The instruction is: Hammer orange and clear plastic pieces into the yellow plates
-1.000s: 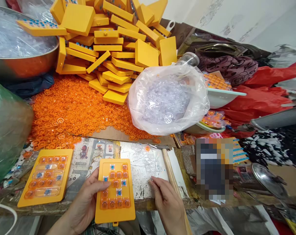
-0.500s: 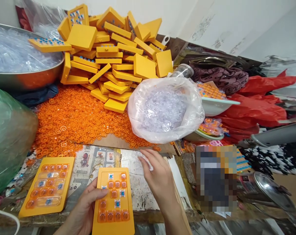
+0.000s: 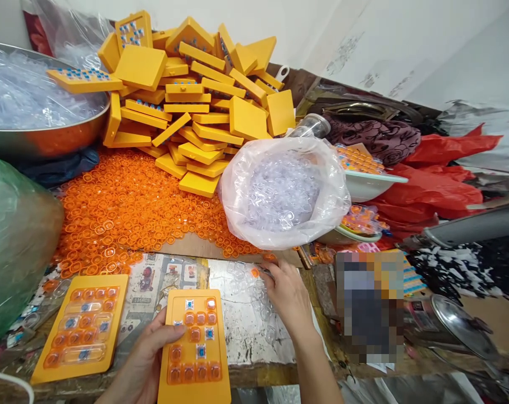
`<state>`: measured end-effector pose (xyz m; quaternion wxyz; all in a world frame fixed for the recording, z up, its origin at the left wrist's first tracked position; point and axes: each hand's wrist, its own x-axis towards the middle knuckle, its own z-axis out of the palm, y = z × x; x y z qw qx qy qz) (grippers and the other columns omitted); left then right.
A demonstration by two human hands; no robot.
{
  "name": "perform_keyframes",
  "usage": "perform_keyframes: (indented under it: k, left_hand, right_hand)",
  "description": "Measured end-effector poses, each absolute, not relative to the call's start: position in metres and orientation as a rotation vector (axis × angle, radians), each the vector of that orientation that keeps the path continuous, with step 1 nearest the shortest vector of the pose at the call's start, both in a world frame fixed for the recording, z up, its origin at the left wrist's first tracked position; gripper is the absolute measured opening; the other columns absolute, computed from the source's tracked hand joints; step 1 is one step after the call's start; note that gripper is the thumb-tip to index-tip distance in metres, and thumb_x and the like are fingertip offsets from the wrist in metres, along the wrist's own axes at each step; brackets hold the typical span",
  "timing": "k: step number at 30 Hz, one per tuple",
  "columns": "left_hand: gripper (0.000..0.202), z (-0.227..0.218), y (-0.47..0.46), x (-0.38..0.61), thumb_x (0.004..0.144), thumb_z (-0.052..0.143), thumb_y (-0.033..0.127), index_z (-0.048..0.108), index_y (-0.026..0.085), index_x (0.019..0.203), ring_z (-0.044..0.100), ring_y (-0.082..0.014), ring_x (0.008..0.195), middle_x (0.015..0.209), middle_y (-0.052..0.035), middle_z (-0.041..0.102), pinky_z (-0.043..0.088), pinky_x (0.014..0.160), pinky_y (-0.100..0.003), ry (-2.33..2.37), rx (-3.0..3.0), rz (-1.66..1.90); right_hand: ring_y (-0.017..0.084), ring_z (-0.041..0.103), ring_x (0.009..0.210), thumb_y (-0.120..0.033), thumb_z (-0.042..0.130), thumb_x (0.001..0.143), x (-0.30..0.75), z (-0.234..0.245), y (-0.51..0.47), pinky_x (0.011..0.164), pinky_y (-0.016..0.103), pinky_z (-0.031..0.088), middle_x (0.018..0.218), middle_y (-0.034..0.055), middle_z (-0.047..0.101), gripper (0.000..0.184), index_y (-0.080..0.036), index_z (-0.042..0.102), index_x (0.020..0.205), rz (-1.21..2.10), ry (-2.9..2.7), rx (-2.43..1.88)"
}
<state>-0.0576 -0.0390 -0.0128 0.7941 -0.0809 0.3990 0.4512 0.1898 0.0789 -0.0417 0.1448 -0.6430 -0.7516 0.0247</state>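
My left hand (image 3: 147, 359) grips a yellow tray (image 3: 195, 348) by its left edge, thumb on top. Orange caps and a few blue-centred pieces sit in its pockets. My right hand (image 3: 285, 294) lies palm down on the board, fingers bent over small clear plastic pieces (image 3: 248, 280) scattered there. Whether a piece is pinched between the fingertips is hidden. A second yellow tray (image 3: 83, 325), filled with orange caps, lies flat to the left.
A heap of loose orange caps (image 3: 123, 207) covers the middle. Stacked yellow trays (image 3: 195, 95) pile up behind it. A plastic bag of clear pieces (image 3: 285, 191) stands just beyond my right hand. A metal basin (image 3: 44, 134) and a green bag (image 3: 14, 235) sit left.
My right hand moved from the near board edge forward to the clear pieces under the bag and lowered onto them. My left hand kept holding the tray, which shifted slightly nearer.
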Motion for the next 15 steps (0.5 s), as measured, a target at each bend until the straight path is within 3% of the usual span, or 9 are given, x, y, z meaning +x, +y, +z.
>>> perform_keyframes:
  k: [4,9,15]
  left_hand:
    - [0.074,-0.015,-0.039,-0.057,0.076,0.065,0.013,0.029,0.016,0.141,0.069,-0.0316,0.095,0.106,-0.0159,0.071,0.051,0.086,-0.045,0.87,-0.149,0.968]
    - [0.073,-0.015,-0.038,-0.056,0.074,0.069,0.015,0.035,0.017,0.138,0.069,-0.03,0.094,0.105,-0.0141,0.072,0.051,0.087,-0.042,0.864,-0.135,0.976]
    - [0.052,-0.013,-0.036,-0.047,0.074,0.074,0.028,0.056,0.019,0.122,0.069,-0.027,0.096,0.103,-0.0089,0.073,0.05,0.091,-0.039,0.942,-0.106,1.04]
  right_hand:
    - [0.027,0.059,0.086,-0.034,0.052,0.086,0.196,-0.051,0.081,0.078,0.042,0.047,0.09,0.0093,0.068,0.02,-0.02,0.066,0.087,0.202,-2.015,-1.773]
    - [0.022,0.061,0.091,-0.039,0.042,0.093,0.193,-0.045,0.077,0.079,0.039,0.05,0.097,0.0089,0.066,0.031,-0.019,0.062,0.104,0.362,-1.802,-1.657]
    - [0.015,0.063,0.087,-0.031,0.056,0.089,0.139,0.002,0.027,0.077,0.029,0.052,0.09,0.0007,0.066,0.017,-0.027,0.065,0.103,0.884,-1.979,-1.344]
